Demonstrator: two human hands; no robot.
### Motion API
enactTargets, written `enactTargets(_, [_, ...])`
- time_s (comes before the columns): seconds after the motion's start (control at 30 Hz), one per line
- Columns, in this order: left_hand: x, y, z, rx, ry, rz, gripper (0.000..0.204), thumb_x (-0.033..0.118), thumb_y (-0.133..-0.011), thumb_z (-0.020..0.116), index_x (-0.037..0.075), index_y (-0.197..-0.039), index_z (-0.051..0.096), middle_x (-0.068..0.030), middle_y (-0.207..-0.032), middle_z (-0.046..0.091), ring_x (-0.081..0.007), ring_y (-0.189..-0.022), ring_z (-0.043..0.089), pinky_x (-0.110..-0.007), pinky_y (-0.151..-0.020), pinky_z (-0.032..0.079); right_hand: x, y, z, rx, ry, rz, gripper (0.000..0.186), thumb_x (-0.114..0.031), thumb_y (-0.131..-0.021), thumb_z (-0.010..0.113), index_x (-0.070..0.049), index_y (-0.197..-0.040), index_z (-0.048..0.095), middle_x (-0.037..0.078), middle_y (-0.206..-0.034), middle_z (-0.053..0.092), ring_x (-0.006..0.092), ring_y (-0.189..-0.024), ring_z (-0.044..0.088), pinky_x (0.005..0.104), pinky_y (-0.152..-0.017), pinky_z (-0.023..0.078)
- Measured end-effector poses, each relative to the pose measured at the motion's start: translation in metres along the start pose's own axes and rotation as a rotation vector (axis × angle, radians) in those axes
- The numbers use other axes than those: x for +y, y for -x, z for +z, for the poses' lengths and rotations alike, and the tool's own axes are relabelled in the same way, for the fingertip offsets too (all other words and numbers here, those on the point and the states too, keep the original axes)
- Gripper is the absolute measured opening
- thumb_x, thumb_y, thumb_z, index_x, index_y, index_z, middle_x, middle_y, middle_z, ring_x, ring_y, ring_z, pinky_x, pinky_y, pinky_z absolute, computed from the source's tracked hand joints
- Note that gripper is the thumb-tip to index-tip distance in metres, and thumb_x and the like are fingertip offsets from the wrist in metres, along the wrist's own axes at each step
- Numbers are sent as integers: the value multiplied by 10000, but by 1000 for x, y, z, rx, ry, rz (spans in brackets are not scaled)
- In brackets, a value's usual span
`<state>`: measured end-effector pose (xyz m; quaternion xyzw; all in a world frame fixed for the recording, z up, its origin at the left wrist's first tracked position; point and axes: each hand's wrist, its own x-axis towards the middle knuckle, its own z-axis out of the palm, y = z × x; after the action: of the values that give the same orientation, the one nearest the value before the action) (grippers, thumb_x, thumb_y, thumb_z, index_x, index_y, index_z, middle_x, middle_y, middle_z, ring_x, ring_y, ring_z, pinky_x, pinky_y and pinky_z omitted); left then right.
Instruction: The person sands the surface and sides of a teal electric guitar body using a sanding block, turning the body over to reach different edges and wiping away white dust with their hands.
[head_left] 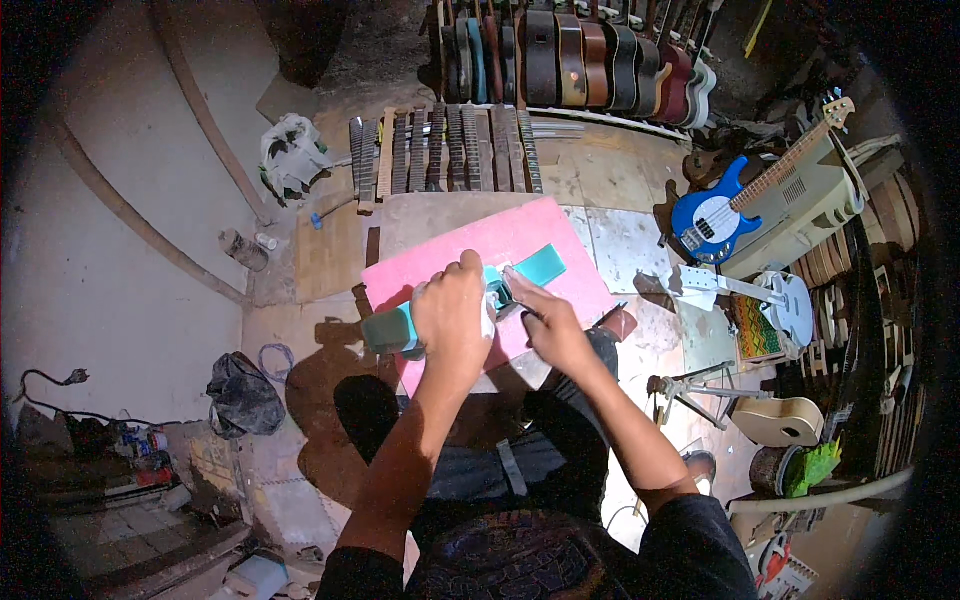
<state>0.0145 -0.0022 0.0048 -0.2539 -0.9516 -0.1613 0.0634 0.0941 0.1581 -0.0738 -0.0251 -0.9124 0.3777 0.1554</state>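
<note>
A long teal tool (541,265), shaped like a hand plane with a flat front end and a blocky rear end, lies slantwise over a pink board (540,222). My left hand (455,310) is wrapped round its rear half and covers much of it. Something white shows beside that palm. My right hand (550,325) is closed, its fingertips at the dark opening in the tool's middle. What the fingers pinch there is too small and too covered to make out.
Beyond the board lies a row of fretted guitar necks (455,150), with guitar bodies (540,60) racked behind. To the right are a blue bass guitar (715,215), a white electric guitar (790,308) and a stand (695,388). A black bag (245,395) sits at the left.
</note>
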Motion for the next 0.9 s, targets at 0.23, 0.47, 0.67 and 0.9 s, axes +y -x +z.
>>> enactTargets(0.23, [3,0,9,-2,-45,-20,372,153,-766,812,31,-1034,584,-185,-873,725,-390,-822,744,-500,-730,572,-4,4,12,49,-89,-15,697,165,-783,500,-91,-1408,671,173,-1529,579,374,-1369,592,418,-1117,518])
enactTargets(0.47, [7,0,9,11,-22,-9,362,129,-760,794,33,-1037,581,-182,-873,727,-383,-826,746,-493,-727,574,7,2,6,41,108,92,644,140,-812,516,-8,-1428,633,241,-1552,534,391,-1425,545,400,-1181,452])
enactTargets(0.67, [2,-1,7,-5,-35,-35,359,116,-744,791,37,-1032,592,-179,-872,733,-376,-825,750,-486,-728,576,-4,0,-47,-266,-347,469,542,36,-894,550,-64,-1408,689,116,-1362,732,185,-1007,741,325,-754,621])
enactTargets(0.9, [6,-6,6,3,-39,-22,365,124,-744,811,39,-1029,600,-179,-880,738,-374,-835,754,-485,-730,576,11,26,-9,-69,83,67,658,114,-838,533,-49,-1470,608,216,-1519,584,353,-1430,550,383,-1184,452])
